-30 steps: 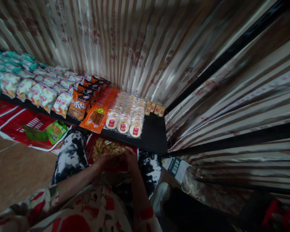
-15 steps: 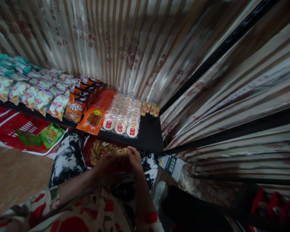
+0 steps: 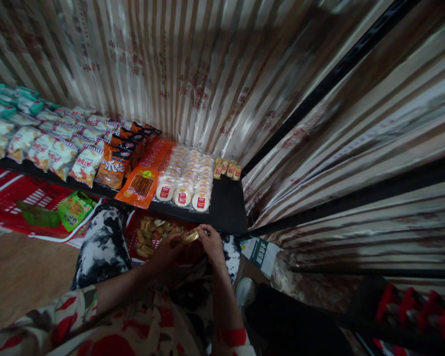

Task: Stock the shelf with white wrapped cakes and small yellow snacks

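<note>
Between my left hand (image 3: 169,248) and my right hand (image 3: 209,243) is a small gold-wrapped snack packet (image 3: 190,236). The fingers of both hands pinch it, one hand at each end. Just beneath and to the left, more gold-wrapped packets (image 3: 145,239) lie heaped in a red bag or box (image 3: 132,228) by my lap. On the black shelf (image 3: 228,210) beyond my hands, several similar small packets (image 3: 228,168) stand at the right end. Beside them are rows of clear-wrapped round white crackers (image 3: 182,196).
Left along the shelf are an orange snack bag (image 3: 139,186), orange-black bags (image 3: 111,168), white bags (image 3: 85,164) and green bags (image 3: 27,101). A striped curtain (image 3: 193,64) hangs behind. A green packet (image 3: 76,210) lies on red bags below. Another person's dark-clothed leg (image 3: 282,316) is at right.
The packet in my hands has turned, and its shiny gold side now shows. My right hand has shifted slightly right, and the view has moved a little.
</note>
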`<control>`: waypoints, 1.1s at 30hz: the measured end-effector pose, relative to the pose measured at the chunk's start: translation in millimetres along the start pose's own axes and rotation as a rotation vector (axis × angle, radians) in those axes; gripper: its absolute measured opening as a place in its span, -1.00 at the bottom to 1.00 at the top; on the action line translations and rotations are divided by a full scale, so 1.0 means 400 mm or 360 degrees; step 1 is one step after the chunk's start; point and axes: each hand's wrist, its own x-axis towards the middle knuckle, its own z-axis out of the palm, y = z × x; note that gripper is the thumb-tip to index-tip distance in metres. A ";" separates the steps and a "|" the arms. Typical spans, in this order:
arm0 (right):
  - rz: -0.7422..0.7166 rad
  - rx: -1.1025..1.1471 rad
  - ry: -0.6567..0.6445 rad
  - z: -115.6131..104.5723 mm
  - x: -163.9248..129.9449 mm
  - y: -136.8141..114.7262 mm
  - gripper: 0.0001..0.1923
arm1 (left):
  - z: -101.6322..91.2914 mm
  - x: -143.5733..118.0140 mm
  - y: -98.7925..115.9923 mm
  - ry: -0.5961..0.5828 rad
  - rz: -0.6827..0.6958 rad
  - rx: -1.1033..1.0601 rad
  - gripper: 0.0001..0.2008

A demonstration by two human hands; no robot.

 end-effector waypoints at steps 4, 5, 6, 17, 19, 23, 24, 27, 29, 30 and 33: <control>-0.0070 -0.0124 0.0040 -0.009 -0.001 -0.011 -0.71 | 0.007 -0.001 0.003 -0.0074 0.0058 0.0065 -0.67; -0.0083 -0.0155 0.0055 -0.011 0.000 -0.015 -0.71 | 0.009 -0.001 0.002 -0.0110 0.0089 0.0071 -0.66; -0.0098 -0.0184 0.0070 -0.013 0.000 -0.019 -0.71 | 0.011 0.000 0.000 -0.0138 0.0126 0.0083 -0.65; -0.0169 -0.0404 0.0107 -0.032 0.020 -0.048 -0.70 | 0.050 0.011 0.001 -0.0135 0.0253 0.0596 -0.73; -0.0163 -0.0420 0.0093 -0.036 0.024 -0.054 -0.69 | 0.058 0.007 0.018 -0.0152 0.0272 0.0652 -0.72; -0.0143 -0.0326 0.0092 -0.041 0.030 -0.062 -0.66 | 0.074 0.004 0.049 -0.0145 0.0199 0.0661 -0.74; -0.0141 -0.0267 0.0094 -0.042 0.031 -0.062 -0.65 | 0.078 0.007 0.053 -0.0143 0.0164 0.0614 -0.73; -0.0107 -0.0065 0.0086 -0.043 0.036 -0.054 -0.62 | 0.091 0.020 0.051 -0.0139 0.0121 0.0445 -0.73; -0.0066 0.0057 0.0090 -0.042 0.041 -0.043 -0.57 | 0.101 0.035 0.040 -0.0122 0.0119 0.0426 -0.73; -0.0049 0.0116 0.0096 -0.042 0.043 -0.037 -0.53 | 0.106 0.043 0.034 -0.0105 0.0118 0.0429 -0.73; -0.0002 0.0297 0.0110 -0.039 0.049 -0.018 -0.43 | 0.122 0.065 0.018 -0.0116 0.0057 0.0287 -0.72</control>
